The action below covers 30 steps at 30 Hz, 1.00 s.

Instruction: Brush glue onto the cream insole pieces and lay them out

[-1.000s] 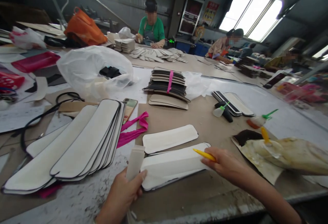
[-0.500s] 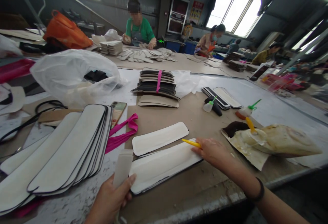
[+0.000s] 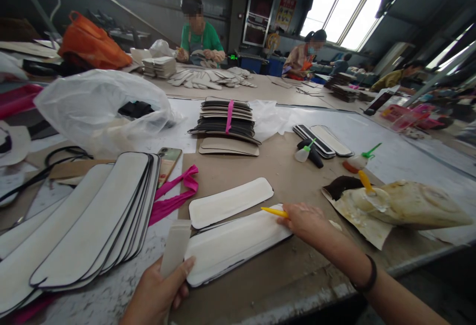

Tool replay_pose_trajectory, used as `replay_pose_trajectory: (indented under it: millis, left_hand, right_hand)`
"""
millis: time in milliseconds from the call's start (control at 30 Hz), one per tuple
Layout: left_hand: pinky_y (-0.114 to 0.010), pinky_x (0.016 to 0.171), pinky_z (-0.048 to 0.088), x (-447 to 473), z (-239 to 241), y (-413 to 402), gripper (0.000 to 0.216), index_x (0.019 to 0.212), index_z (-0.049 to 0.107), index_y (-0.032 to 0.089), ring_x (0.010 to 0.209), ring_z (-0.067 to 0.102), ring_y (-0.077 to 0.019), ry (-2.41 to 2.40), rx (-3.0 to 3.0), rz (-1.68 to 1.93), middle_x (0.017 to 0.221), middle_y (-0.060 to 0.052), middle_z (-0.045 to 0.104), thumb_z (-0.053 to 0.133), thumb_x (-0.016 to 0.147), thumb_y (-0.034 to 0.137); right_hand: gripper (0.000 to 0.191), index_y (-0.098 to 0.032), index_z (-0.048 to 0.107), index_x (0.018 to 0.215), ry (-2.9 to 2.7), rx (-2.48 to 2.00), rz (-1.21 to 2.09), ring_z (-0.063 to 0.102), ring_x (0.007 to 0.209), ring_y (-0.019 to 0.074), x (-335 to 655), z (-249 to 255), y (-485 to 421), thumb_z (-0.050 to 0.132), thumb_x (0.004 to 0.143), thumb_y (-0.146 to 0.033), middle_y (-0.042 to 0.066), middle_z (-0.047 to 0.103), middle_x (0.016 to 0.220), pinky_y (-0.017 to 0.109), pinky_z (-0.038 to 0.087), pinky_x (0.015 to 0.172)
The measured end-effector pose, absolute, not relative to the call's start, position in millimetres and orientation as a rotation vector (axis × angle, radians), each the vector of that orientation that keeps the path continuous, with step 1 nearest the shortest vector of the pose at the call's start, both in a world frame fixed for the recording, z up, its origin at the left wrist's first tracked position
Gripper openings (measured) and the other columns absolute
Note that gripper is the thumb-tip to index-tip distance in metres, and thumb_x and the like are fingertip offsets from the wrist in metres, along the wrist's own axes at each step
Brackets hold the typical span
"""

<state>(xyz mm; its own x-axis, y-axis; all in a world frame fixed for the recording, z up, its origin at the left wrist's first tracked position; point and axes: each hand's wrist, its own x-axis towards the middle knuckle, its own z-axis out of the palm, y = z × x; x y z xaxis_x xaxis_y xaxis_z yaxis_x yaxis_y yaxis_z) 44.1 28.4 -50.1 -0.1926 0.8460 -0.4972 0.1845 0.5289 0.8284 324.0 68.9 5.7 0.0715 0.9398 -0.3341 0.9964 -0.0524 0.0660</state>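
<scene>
My left hand (image 3: 159, 290) is closed on a narrow white strip (image 3: 174, 246) held upright at the near table edge. My right hand (image 3: 307, 221) grips a thin yellow stick (image 3: 273, 211) whose tip rests over the right end of a long white panel with a black edge (image 3: 234, 243). Just behind it lies a second, shorter white panel (image 3: 230, 201). Both panels lie flat on brown cardboard (image 3: 282, 171).
A fanned stack of long white panels (image 3: 89, 221) lies at the left beside a pink ribbon (image 3: 174, 193) and a phone (image 3: 169, 159). A glue-soaked sheet (image 3: 401, 206), small glue bottles (image 3: 303, 154), a banded dark stack (image 3: 226, 119) and a plastic bag (image 3: 100, 107) lie beyond. Other people work at the far side.
The view has shifted right and slightly down. My right hand with the yellow stick has slid a little left along the panel's right end. The left hand keeps holding the strip.
</scene>
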Motion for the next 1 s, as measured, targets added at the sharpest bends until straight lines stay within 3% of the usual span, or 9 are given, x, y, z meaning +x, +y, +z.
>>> replay_pose_trajectory:
  millis: [233, 367, 733, 900, 1000]
  left_hand:
    - [-0.02, 0.035, 0.03, 43.3, -44.3, 27.9, 0.021, 0.054, 0.05, 0.019, 0.03, 0.041, -0.01, 1.641, 0.935, 0.737, 0.033, 0.003, 0.051, 0.058, 0.063, 0.036]
    - [-0.02, 0.035, 0.032, 39.6, -50.6, 28.9, 0.021, 0.057, 0.05, 0.019, 0.031, 0.042, -0.0106, 1.596, 0.94, 0.726, 0.034, 0.004, 0.05, 0.059, 0.062, 0.038]
    - [-0.018, 0.034, 0.027, 38.4, -30.5, 24.5, 0.022, 0.064, 0.051, 0.016, 0.032, 0.037, -0.0065, 1.452, 0.938, 0.797, 0.039, 0.007, 0.047, 0.058, 0.064, 0.036]
    - [-0.017, 0.033, 0.028, 39.4, -29.3, 22.5, 0.02, 0.062, 0.05, 0.016, 0.031, 0.037, -0.0062, 1.468, 0.897, 0.835, 0.039, 0.006, 0.047, 0.058, 0.063, 0.035]
    - [-0.017, 0.031, 0.028, 39.8, -30.4, 21.4, 0.021, 0.069, 0.049, 0.017, 0.031, 0.039, -0.0071, 1.49, 0.866, 0.866, 0.04, 0.007, 0.048, 0.059, 0.062, 0.034]
  right_hand:
    - [0.029, -0.017, 0.056, 0.079, 1.954, 2.22, -0.221, 0.06, 0.069, 0.0203, 326.8, 15.9, 51.3, 0.031, 0.088, -0.029, 0.009, 0.065, 0.074, 0.028, 0.035, 0.057]
    - [0.024, -0.016, 0.055, 0.076, 1.963, 2.3, -0.237, 0.059, 0.068, 0.0201, 323.2, 11.3, 44.5, 0.033, 0.085, -0.019, 0.009, 0.063, 0.072, 0.028, 0.035, 0.057]
    - [0.03, -0.021, 0.052, 0.078, 2.04, 2.53, -0.566, 0.056, 0.062, 0.0169, 331.1, 5.8, 38.2, 0.031, 0.083, -0.041, 0.001, 0.058, 0.063, 0.027, 0.042, 0.057]
    - [0.029, -0.019, 0.053, 0.079, 2.198, 2.462, -0.292, 0.055, 0.074, 0.0218, 336.7, -12.0, 36.8, 0.03, 0.083, -0.035, 0.008, 0.057, 0.075, 0.034, 0.041, 0.07]
    - [0.028, -0.019, 0.054, 0.074, 2.186, 2.41, -0.251, 0.054, 0.066, 0.0216, 338.9, -17.0, 36.6, 0.031, 0.083, -0.034, 0.008, 0.055, 0.07, 0.036, 0.041, 0.067]
